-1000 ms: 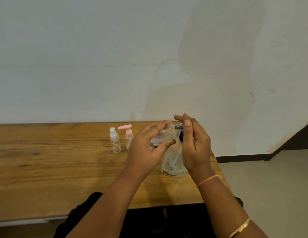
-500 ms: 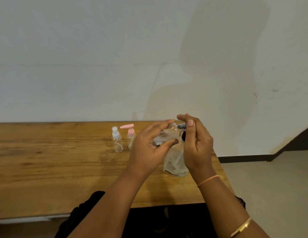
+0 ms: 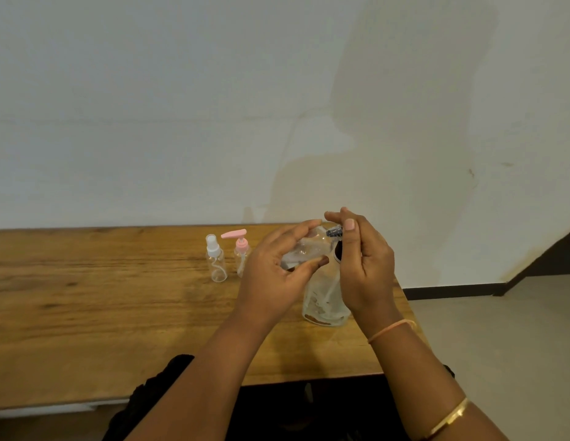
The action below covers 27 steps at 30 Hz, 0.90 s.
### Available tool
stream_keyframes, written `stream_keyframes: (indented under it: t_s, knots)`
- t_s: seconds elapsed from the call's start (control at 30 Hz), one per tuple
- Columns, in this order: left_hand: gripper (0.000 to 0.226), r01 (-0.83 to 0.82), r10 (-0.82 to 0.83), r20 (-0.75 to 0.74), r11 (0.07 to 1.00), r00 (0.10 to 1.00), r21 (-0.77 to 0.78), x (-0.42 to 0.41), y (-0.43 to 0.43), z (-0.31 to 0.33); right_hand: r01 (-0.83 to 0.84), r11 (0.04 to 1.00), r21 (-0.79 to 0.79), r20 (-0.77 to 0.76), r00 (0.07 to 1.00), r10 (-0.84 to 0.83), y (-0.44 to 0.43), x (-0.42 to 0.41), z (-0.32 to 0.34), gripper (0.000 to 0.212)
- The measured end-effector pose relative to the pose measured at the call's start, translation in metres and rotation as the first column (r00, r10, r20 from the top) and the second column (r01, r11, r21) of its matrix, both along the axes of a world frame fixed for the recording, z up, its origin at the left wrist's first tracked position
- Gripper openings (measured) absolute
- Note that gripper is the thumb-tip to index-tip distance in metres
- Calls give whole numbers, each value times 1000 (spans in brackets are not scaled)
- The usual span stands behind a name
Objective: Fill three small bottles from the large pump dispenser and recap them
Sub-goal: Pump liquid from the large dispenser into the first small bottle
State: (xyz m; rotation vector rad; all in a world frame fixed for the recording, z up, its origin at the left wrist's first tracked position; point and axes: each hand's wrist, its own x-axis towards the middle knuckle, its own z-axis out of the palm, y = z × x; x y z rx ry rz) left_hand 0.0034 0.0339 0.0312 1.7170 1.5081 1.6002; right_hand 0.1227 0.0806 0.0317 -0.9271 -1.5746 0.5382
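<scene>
Hands barely shifted vs earlier frame: L hand (image 3: 277, 268) fingers curled round small bottle (image 3: 304, 248), frame centre, R hand (image 3: 366, 265) thumb+fingertips pinching dark cap (image 3: 334, 232); hold bottle steady, turn cap square to neck.

pump bottle (image 3: 241, 253): pink top | spray bottle (image 3: 216, 262): white top | table (image 3: 86, 297): woodgrain
</scene>
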Motion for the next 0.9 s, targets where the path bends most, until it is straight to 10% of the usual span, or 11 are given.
stream_keyframes:
  t_s: [0.9]
  knots:
    - [56,3,-4,-8,999,1000,-40,-1,1,0,23,1000,8,35,999,-23,1,-1,-3,33]
